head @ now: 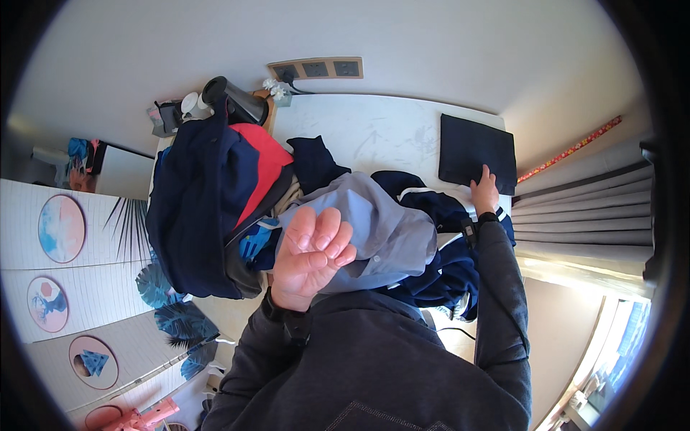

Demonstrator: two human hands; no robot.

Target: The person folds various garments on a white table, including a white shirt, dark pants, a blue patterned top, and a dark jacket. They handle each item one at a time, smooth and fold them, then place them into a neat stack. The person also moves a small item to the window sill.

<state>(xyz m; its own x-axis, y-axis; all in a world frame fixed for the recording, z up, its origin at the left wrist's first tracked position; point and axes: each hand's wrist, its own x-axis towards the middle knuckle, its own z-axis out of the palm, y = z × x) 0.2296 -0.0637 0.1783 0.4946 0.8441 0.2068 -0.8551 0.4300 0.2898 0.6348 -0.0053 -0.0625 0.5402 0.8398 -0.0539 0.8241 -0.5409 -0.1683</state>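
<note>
My left hand (312, 256) is raised palm up in front of my chest, fingers curled and apart, nothing in it. Below and beyond it a crumpled light grey-blue garment (372, 215) with a button spreads over the table's near edge. At the right my right hand (486, 194) rests on the near edge of a flat, folded black cloth (474, 148). Dark navy garments with white trim (442, 207) lie bunched between that hand and the grey-blue one. A large heap of navy clothing (188, 204) with a red piece (264, 161) fills the left side.
The white tabletop (366, 126) meets a wall with a socket strip (315, 68). An electric kettle (237, 99), white cups (194, 105) and small white flowers (275, 89) stand at the back left. Grey curtains (582, 215) and a red patterned rod (571, 148) are on the right.
</note>
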